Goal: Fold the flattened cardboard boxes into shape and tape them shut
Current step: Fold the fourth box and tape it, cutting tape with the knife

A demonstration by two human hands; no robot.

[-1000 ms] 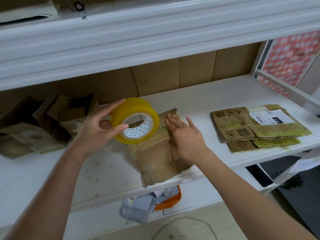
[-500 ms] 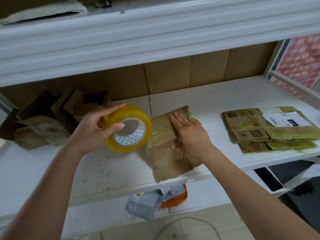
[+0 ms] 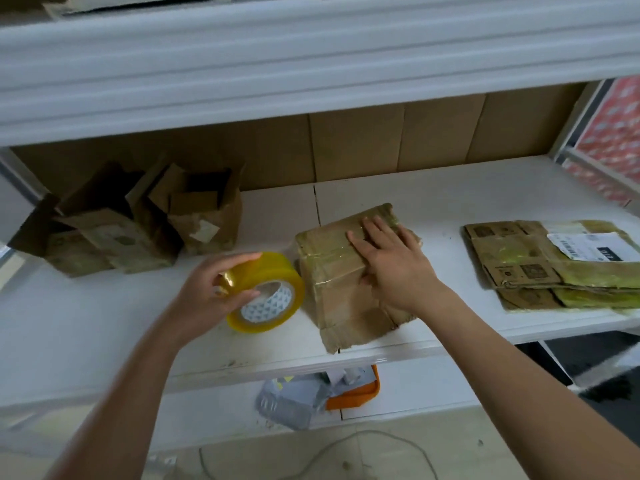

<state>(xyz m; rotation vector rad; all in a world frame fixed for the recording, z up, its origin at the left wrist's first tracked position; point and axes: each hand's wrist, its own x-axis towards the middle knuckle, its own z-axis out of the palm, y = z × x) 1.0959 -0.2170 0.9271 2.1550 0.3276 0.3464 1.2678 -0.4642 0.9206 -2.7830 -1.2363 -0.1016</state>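
A white shelf spans the view, with another white shelf board above it. Below, on a lower shelf, grey plastic bags lie against an orange container. A thin cord loops across the floor, and a red patterned panel stands at right.

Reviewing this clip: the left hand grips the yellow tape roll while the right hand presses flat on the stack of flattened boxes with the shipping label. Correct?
Not quite. The left hand does grip the yellow tape roll, but the right hand presses flat on the taped cardboard box in the middle; the labelled stack of flattened boxes lies untouched, as the head view shows.
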